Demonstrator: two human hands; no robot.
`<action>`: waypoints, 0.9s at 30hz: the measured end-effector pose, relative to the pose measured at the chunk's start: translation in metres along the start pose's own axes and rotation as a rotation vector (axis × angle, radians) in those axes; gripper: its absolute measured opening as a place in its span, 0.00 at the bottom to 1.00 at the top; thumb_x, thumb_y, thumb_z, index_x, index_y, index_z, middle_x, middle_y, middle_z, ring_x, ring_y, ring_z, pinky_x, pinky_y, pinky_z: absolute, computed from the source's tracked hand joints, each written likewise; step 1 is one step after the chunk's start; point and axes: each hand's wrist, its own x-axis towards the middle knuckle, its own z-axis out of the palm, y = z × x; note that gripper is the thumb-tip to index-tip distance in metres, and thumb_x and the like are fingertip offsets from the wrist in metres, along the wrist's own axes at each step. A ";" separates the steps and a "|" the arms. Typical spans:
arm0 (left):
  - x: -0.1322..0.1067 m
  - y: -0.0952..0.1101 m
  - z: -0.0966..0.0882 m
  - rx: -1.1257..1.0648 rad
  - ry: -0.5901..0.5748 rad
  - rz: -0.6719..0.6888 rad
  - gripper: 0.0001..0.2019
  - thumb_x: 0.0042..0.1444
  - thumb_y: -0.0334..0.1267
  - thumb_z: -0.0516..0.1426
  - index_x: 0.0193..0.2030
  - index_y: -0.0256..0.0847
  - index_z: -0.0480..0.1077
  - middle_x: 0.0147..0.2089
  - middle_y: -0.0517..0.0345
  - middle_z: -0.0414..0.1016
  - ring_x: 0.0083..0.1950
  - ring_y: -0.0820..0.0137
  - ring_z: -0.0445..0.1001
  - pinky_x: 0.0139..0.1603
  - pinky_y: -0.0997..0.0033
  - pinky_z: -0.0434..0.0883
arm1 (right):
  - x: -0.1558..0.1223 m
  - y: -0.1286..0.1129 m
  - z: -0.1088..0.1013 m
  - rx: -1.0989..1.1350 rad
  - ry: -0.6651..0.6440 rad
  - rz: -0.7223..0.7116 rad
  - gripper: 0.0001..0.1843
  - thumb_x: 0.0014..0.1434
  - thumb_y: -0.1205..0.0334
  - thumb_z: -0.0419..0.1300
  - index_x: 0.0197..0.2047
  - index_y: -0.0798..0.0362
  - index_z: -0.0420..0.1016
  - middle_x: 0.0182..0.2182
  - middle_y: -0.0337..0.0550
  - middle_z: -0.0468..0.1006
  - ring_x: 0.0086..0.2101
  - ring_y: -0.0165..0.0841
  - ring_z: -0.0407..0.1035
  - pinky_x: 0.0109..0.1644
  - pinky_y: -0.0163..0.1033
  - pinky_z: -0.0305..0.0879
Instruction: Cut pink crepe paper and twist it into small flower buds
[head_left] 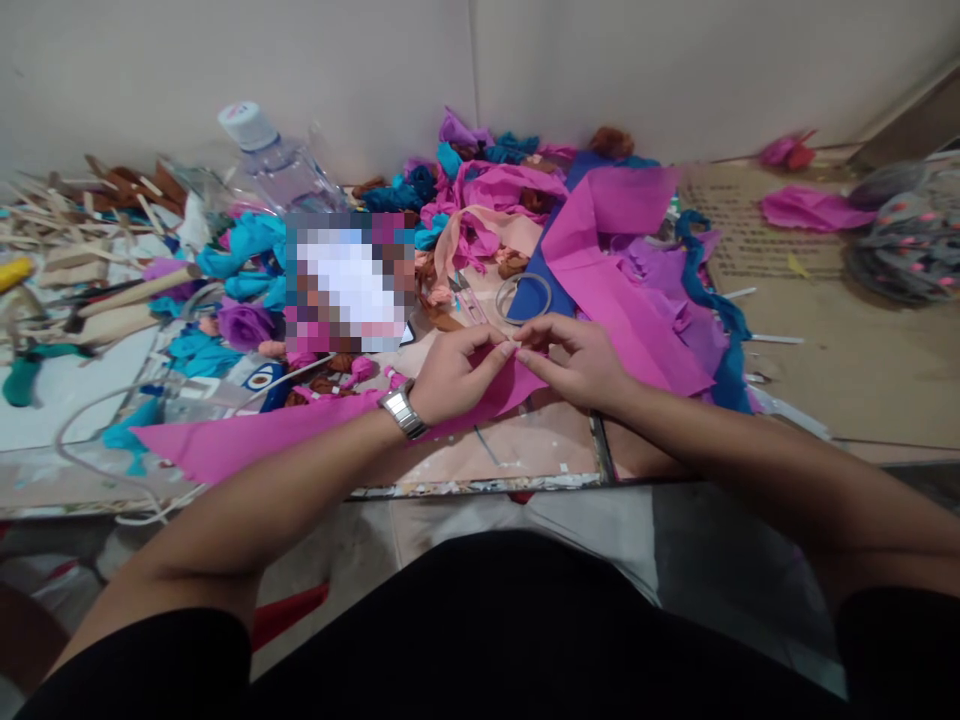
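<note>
My left hand (pixel 457 372), with a metal-band watch (pixel 405 410) on its wrist, and my right hand (pixel 576 362) meet at the middle of the table's front. Thumbs and fingers of both are pinched together on the upper edge of a long pink crepe paper strip (pixel 277 436). To the left the strip runs under my left wrist and tapers to a point. A wider folded piece of pink crepe paper (pixel 626 315) lies just beyond my right hand. Near my fingertips are a clear ring-shaped roll (pixel 523 298) and small pink-handled snips (pixel 469 300).
Crumpled blue, purple and pink paper pieces (pixel 495 200) cover the back. A clear bottle (pixel 289 175) stands behind a blurred-out phone (pixel 352 285). Wooden sticks (pixel 75 215) pile up at left, with a white cable (pixel 67 430) near the edge. Cardboard (pixel 840 350) lies at right.
</note>
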 end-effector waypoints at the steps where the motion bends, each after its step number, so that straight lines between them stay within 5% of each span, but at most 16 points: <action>1: 0.000 0.000 0.000 0.000 -0.001 0.000 0.18 0.73 0.50 0.58 0.39 0.39 0.79 0.33 0.59 0.80 0.34 0.71 0.74 0.40 0.71 0.69 | 0.000 0.000 0.000 -0.001 -0.001 -0.005 0.09 0.69 0.55 0.69 0.48 0.50 0.83 0.38 0.41 0.87 0.36 0.32 0.79 0.40 0.38 0.75; 7: 0.001 -0.001 -0.003 0.043 0.038 -0.020 0.23 0.75 0.53 0.53 0.35 0.39 0.74 0.29 0.59 0.75 0.32 0.70 0.71 0.36 0.69 0.66 | 0.001 -0.001 0.001 -0.027 0.015 -0.011 0.09 0.68 0.57 0.69 0.48 0.50 0.82 0.37 0.41 0.87 0.35 0.33 0.80 0.38 0.38 0.73; 15: -0.001 0.000 -0.002 0.075 0.041 0.055 0.14 0.71 0.47 0.60 0.40 0.40 0.79 0.37 0.57 0.83 0.38 0.68 0.78 0.43 0.69 0.71 | 0.001 -0.002 -0.001 -0.028 0.022 -0.027 0.09 0.68 0.57 0.70 0.49 0.50 0.82 0.37 0.40 0.86 0.35 0.32 0.78 0.39 0.38 0.73; 27: -0.002 0.001 -0.002 0.108 0.028 0.072 0.19 0.74 0.52 0.58 0.39 0.40 0.79 0.34 0.57 0.82 0.35 0.69 0.77 0.40 0.69 0.69 | 0.000 -0.003 0.000 -0.010 0.021 -0.008 0.08 0.68 0.57 0.69 0.47 0.51 0.82 0.37 0.40 0.85 0.34 0.32 0.76 0.40 0.38 0.73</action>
